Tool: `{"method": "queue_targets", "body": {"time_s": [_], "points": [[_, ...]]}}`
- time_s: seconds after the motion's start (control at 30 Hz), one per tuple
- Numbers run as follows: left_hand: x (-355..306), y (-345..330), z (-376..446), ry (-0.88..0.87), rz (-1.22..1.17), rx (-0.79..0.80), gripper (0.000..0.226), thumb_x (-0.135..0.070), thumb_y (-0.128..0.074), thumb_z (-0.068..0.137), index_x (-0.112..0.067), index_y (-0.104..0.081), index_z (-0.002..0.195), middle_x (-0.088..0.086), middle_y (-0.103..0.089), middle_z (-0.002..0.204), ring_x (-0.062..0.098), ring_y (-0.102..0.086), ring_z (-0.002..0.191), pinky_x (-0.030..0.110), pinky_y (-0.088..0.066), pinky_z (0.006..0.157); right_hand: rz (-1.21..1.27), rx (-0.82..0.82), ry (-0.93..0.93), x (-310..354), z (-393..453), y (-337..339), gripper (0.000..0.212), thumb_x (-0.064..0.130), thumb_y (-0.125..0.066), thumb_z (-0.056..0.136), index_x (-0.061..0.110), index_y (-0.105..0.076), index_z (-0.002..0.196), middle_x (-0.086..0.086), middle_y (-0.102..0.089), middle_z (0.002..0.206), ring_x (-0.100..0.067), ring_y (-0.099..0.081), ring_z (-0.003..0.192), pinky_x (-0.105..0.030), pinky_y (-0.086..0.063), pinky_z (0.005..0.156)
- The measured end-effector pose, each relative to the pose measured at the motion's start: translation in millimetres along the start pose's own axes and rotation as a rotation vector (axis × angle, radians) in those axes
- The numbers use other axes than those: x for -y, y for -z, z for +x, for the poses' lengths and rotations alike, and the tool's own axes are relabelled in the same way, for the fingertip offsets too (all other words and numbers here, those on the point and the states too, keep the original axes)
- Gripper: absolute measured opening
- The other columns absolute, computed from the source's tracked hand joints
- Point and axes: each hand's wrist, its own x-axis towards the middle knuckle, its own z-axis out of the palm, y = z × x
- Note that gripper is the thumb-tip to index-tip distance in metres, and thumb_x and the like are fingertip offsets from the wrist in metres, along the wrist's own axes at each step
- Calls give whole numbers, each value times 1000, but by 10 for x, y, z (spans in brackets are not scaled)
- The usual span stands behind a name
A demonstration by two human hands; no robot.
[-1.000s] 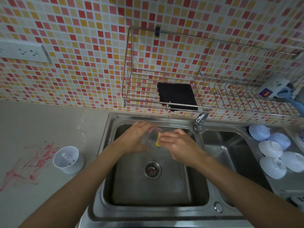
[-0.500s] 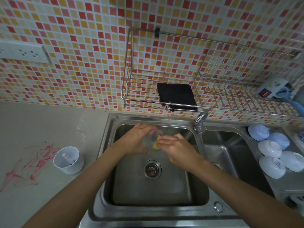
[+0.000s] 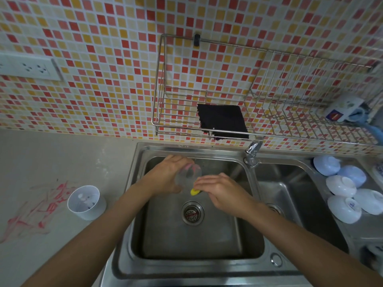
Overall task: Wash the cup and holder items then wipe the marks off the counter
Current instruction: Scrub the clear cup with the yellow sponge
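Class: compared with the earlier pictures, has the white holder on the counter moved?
No. The white holder sits in the same spot between the red marks and the sink.

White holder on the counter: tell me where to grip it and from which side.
Grip the white holder around its round wall, probably coming from the sink side with the left hand. It stands upright, mouth open, with small items inside; nothing stands close around it, so a side wrap keeps it level.

Red-and-yellow mosaic tiles [image 3: 103,59], black cloth [image 3: 222,121], yellow sponge [image 3: 194,192].
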Motion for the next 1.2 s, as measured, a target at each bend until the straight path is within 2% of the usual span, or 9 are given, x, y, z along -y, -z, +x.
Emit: {"method": "queue_targets", "body": {"time_s": [0.13, 0.3, 0.47, 0.6, 0.83, 0.97, 1.07, 1.13, 1.2], "points": [[-12, -40, -5, -7, -56, 10, 83, -21, -83, 67, -21, -43, 140, -6, -46, 139, 14, -37, 130, 14, -21, 101, -41, -128, 2, 42, 68, -7, 41, -4, -72, 72, 17, -73, 107, 1, -71, 114, -16, -66, 108, -26, -41, 81], [33, -21, -12, -2, -132, -38, 86, -24, -85, 64, -24, -44, 139, -8, -50, 137, 12, -42, 127, 25, -30, 108, -67, -180, 42, 86, 17, -67, 42, -2, -63, 75, 17, -71, 112, 3, -70, 117, -16, -62, 114, -31, -49, 82], [31, -24, -6, -26, -129, -37, 85, -26, -85, 65, -21, -44, 139, -8, -50, 137, 7, -41, 124, 16, -23, 103, 162, -188, -75, 155, -1, -143, 31, -1, -61, 84, 13, -73, 109, 4, -72, 110, -10, -63, 109, -33, -51, 91], [89, -7, 19, 5, -169, -19, 89, -34, -86, 61, -27, -43, 139, -10, -51, 136, 8, -44, 124, 26, -35, 106, -12, -134, -18, 64, -3, -48, 32, 10, -68, 81, 19, -70, 111, 6, -70, 111, -18, -62, 105, -35, -53, 84], [22, -42, -11, 95, -312, -17, 94, -38, -88, 59, -30, -29, 132, -11, -44, 130, 9, -37, 122, 28, -39, 101, -102, -240, 7, 118, 33, -39, 18, 14, -57, 90, 15, -68, 105, 2, -69, 105, -20, -63, 98, -36, -52, 82], [9, -97, -22, 107, -298, -100, 97, -47, -91, 51, -24, -33, 126, -9, -42, 125, 4, -40, 116, 15, -38, 96, 105, -258, -164, 316, 65, -50, 21, 11, -59, 89, 16, -70, 106, 6, -71, 106, -12, -64, 100, -33, -51, 85], [23, -78, -33, 51, -217, -144, 86, -40, -90, 56, -21, -41, 124, -9, -40, 119, 1, -41, 105, 2, -37, 85, 466, -276, -424, 433, 107, -20, 22, 7, -63, 88, 16, -74, 104, 30, -67, 75, 7, -62, 70, -15, -48, 68], [39, -46, -40, 1, -162, -176, 82, -42, -88, 57, -20, -45, 124, -8, -43, 119, 5, -41, 107, 6, -35, 88, 593, -238, -501, 418, 132, -2, 22, 8, -64, 89, 19, -75, 105, 26, -63, 61, 2, -57, 57, -18, -44, 59], [47, -12, -42, -23, -60, -200, 81, -48, -83, 59, -23, -46, 126, -9, -46, 123, 10, -39, 115, 23, -35, 97, 488, -188, -379, 381, 136, 66, 27, 6, -62, 88, 19, -74, 109, 19, -70, 76, 0, -64, 72, -23, -50, 68]]}}
